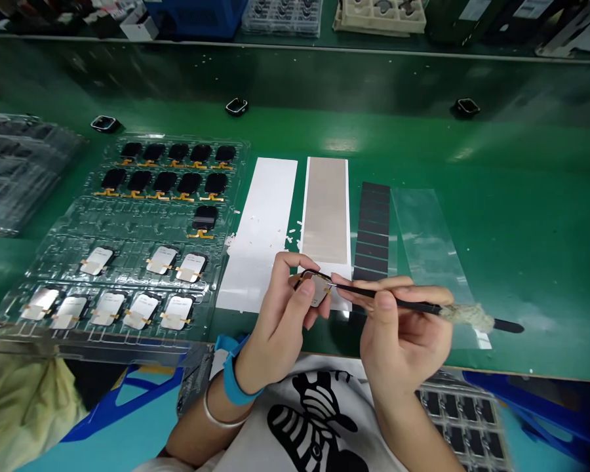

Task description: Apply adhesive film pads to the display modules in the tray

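Note:
Between the thumb and fingers of my left hand (286, 301) is a small watch display module (319, 292), its pale back turned up and a black rim around it. My right hand (407, 328) grips black tweezers (413, 305) like a pen, with a fibrous wrap near their rear end. The tweezers' tip meets the module's right edge, by a small orange flex tab. To the left lies a clear plastic tray (128, 226). Its far rows hold dark modules (165, 181) with orange flex cables; the near rows hold modules with silvery-white backs (109, 308).
Beyond my hands lie a white sheet (270, 210), a beige-faced sheet (327, 203), a strip of dark grey pieces (373, 223) and a clear film (435, 242). White scraps (294, 237) are scattered between the sheets. Stacked clear trays (19, 164) stand far left. Watch cases (236, 107) line the back.

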`<state>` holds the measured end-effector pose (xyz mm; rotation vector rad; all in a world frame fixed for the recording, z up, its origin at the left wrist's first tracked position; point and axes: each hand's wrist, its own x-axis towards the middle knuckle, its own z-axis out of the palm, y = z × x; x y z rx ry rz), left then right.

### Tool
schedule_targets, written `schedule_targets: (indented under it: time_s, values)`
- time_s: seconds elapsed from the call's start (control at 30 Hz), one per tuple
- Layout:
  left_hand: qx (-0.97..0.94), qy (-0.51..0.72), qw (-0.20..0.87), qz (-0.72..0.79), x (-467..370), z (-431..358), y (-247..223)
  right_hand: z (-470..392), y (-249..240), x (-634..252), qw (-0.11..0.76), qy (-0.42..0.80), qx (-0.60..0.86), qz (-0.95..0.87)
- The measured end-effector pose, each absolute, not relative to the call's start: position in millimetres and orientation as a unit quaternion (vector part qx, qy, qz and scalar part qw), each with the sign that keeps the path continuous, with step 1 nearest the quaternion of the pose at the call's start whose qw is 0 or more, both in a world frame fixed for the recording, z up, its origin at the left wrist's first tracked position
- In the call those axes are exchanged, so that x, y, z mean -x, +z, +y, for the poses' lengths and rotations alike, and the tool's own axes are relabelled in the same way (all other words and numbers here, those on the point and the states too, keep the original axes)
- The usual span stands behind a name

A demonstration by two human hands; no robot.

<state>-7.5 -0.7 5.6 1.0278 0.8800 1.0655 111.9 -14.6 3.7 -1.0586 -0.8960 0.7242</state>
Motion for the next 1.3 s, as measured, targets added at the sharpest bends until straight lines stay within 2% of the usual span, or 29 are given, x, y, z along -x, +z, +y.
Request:
schedule_targets:
  time_s: [0.63, 1.03, 1.17, 1.3]
  values:
    - [-0.458, 0.463, 0.652, 0.388, 5.7, 0.0, 3.5, -14.7, 0.8, -113.3, 0.696, 0.324, 0.496, -0.406]
    - [-0.504, 0.464, 0.582, 0.438, 6.1, -0.8, 0.8, -15.4, 5.9, -125.0, 0.733, 0.316, 0.481, -0.363]
    - [-0.569, 0.411, 0.566, 0.433, 7.1, -2.7, 1.8, -22.6, 9.0, -154.7, 0.681, 0.310, 0.542, -0.383]
    - [-0.680, 0.312, 0.506, 0.429, 4.9, -3.2, 3.9, -33.2, 2.1, -178.2, 0.610, 0.330, 0.590, -0.414]
